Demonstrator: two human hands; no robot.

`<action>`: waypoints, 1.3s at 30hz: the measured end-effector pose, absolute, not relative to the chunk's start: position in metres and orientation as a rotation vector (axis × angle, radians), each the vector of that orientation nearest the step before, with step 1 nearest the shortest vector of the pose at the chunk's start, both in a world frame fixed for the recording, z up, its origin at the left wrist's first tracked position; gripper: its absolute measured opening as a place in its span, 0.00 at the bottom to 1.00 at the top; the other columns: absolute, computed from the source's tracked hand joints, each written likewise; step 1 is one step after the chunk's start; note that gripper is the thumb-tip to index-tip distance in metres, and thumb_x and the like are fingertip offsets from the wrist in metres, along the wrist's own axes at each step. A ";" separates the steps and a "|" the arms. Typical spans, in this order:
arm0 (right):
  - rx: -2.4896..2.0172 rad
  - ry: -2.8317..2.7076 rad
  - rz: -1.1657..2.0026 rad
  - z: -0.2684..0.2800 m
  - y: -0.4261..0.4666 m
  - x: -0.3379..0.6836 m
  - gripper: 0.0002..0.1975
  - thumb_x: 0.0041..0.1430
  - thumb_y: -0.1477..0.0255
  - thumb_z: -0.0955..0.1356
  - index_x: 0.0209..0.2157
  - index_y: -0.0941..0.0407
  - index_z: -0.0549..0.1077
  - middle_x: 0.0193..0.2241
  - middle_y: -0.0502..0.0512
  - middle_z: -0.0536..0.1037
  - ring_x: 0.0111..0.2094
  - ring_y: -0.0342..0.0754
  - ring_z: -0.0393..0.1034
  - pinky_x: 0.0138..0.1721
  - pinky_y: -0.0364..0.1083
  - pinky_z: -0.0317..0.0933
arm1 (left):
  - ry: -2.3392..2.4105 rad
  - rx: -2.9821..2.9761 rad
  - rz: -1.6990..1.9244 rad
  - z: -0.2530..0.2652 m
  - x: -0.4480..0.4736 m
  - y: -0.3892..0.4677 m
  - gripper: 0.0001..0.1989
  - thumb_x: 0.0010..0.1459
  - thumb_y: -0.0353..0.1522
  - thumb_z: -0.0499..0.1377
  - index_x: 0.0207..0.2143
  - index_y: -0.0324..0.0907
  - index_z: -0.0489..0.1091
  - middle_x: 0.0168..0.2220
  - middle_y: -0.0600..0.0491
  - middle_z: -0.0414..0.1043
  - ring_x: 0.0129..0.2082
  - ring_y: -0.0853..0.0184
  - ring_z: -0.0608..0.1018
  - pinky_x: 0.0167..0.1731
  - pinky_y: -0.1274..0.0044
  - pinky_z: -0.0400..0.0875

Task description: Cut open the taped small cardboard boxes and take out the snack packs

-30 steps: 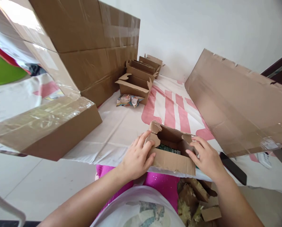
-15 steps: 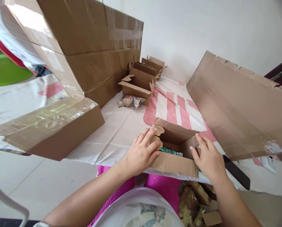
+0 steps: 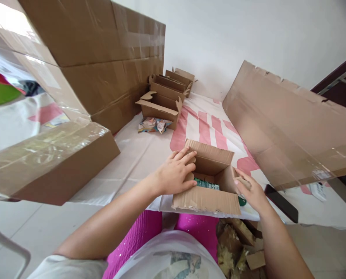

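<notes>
A small open cardboard box (image 3: 206, 202) sits at the near edge of the cloth-covered table. Low inside it lies a green printed packet (image 3: 207, 184). My left hand (image 3: 175, 172) lies over the box's left side, fingers stretched out and apart on the side flap. On the opposite side, my right hand (image 3: 250, 192) has the right flap (image 3: 243, 182) between thumb and fingers. Part of a green round object (image 3: 242, 201) shows beside the box, under my right hand; its kind is unclear.
Several open cardboard boxes (image 3: 161, 112) stand in a row farther back, with a colourful crumpled packet (image 3: 152, 124) before them. Large cardboard panels (image 3: 289, 120) flank the table. A black phone (image 3: 281, 203) lies at right. Cardboard scraps (image 3: 239, 244) are below the table.
The small box's front and back flaps are spread farther outward. My right hand has taken hold of the right flap and bent it outward. The view has shifted slightly right.
</notes>
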State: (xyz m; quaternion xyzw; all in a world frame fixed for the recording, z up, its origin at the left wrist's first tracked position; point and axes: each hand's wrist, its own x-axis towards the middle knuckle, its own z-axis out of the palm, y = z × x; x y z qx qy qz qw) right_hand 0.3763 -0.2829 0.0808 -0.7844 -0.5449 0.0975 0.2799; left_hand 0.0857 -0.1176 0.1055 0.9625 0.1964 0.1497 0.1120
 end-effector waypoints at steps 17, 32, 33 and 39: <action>-1.894 -1.724 -0.479 0.103 -0.282 0.355 0.13 0.59 0.68 0.67 0.45 0.55 0.75 0.43 0.61 0.72 0.43 0.55 0.69 0.47 0.56 0.67 | 0.680 2.443 0.797 0.099 0.080 -0.105 0.16 0.55 0.30 0.57 0.47 0.42 0.64 0.54 0.44 0.58 0.50 0.60 0.72 0.50 0.66 0.72; -2.429 -2.602 0.134 0.131 -0.203 0.312 0.17 0.55 0.57 0.70 0.42 0.50 0.78 0.32 0.58 0.82 0.34 0.59 0.78 0.32 0.50 0.64 | 0.771 2.696 0.776 0.082 0.055 -0.101 0.29 0.65 0.51 0.43 0.48 0.43 0.73 0.67 0.43 0.48 0.69 0.43 0.44 0.61 0.49 0.50; -2.364 -2.655 0.209 0.127 -0.199 0.312 0.17 0.54 0.56 0.70 0.41 0.51 0.79 0.33 0.58 0.83 0.35 0.59 0.78 0.32 0.50 0.64 | 0.803 2.702 0.761 0.080 0.054 -0.103 0.29 0.65 0.51 0.42 0.50 0.44 0.72 0.66 0.42 0.51 0.69 0.43 0.45 0.61 0.48 0.48; -2.151 -2.722 0.253 0.105 -0.196 0.312 0.15 0.53 0.64 0.71 0.43 0.52 0.79 0.34 0.56 0.84 0.36 0.55 0.79 0.34 0.46 0.65 | 0.644 2.569 0.689 0.074 0.060 -0.111 0.30 0.65 0.51 0.40 0.48 0.40 0.70 0.63 0.38 0.57 0.69 0.48 0.49 0.62 0.52 0.51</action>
